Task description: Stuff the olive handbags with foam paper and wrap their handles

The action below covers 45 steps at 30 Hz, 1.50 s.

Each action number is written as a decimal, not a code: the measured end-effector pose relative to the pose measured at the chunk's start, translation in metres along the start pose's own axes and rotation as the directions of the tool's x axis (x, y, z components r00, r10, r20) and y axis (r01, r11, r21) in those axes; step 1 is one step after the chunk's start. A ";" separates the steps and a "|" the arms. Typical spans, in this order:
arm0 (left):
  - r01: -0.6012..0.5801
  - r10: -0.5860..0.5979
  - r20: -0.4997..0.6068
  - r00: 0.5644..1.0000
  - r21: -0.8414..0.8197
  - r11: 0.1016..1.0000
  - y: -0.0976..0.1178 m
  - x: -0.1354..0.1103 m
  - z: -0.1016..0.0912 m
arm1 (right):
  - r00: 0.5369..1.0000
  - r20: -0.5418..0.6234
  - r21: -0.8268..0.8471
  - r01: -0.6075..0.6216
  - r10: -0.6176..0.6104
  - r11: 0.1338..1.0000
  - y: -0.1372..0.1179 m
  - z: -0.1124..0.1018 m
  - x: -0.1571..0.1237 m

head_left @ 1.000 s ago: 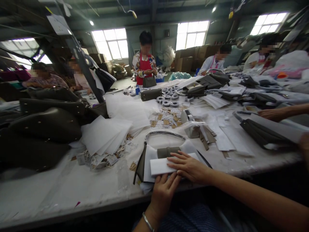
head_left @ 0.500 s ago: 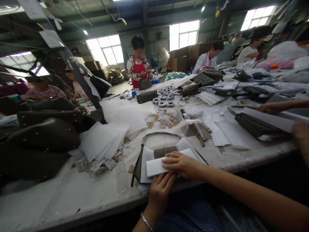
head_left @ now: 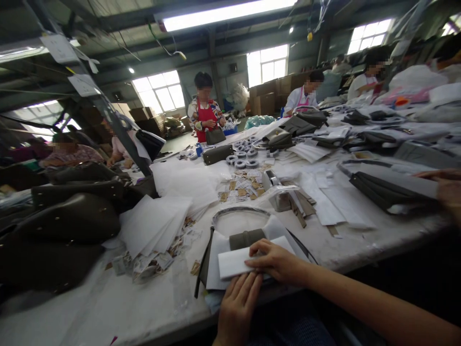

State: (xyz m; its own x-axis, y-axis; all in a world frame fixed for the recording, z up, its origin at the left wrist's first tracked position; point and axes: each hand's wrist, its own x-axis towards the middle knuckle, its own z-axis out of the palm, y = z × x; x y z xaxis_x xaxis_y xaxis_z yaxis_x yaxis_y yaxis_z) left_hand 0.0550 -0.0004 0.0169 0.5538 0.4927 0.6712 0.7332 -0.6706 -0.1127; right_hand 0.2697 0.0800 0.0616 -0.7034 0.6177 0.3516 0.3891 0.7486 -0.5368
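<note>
The table (head_left: 118, 307) has its near edge just under the bag (head_left: 247, 239), and the left hand (head_left: 240, 295) reaches in over that edge. White table top shows to the left of the bag, with tags (head_left: 146, 271) and sheets (head_left: 154, 226) farther off that way. On the far right, the tape tool (head_left: 284, 198) stands near the bag's handle (head_left: 239, 211). Another bag (head_left: 385, 190) lies well to the right, close to a co-worker's hand (head_left: 450, 187).

A second ago, the right hand (head_left: 273, 262) had its fingers spread flat. Now they are bent and bunched up more. The view has tipped up too, so a long lamp (head_left: 230, 14) shows. The bag has stayed at the near edge.

The white pad (head_left: 232, 265) lies on the front of the bag. The right fingertips rest on top of it. The left fingers are side by side, with their tips at its near edge. Its left end sticks out past both hands. I cannot tell if either hand pinches it.
</note>
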 end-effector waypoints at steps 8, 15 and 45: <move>0.086 -0.090 0.156 0.984 0.036 0.996 -0.004 0.034 0.008 | 1.000 -0.012 -0.005 0.025 -0.025 1.000 0.001 0.000 0.007; 0.100 -0.102 0.193 0.976 0.022 0.995 -0.007 0.025 0.023 | 0.947 -0.289 0.019 -0.139 0.138 0.990 -0.031 -0.008 -0.047; 0.148 -0.153 0.153 0.976 0.045 0.988 -0.020 0.016 0.016 | 0.357 0.158 0.969 0.122 0.920 -0.214 -0.071 0.053 -0.035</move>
State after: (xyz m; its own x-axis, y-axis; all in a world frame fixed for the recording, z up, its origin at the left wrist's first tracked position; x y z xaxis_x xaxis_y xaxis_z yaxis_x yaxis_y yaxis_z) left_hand 0.0558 0.0300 0.0180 0.4885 0.6688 0.5604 0.8243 -0.5643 -0.0452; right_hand 0.2353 -0.0074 0.0465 0.0126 0.8717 -0.4899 -0.7455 -0.3183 -0.5856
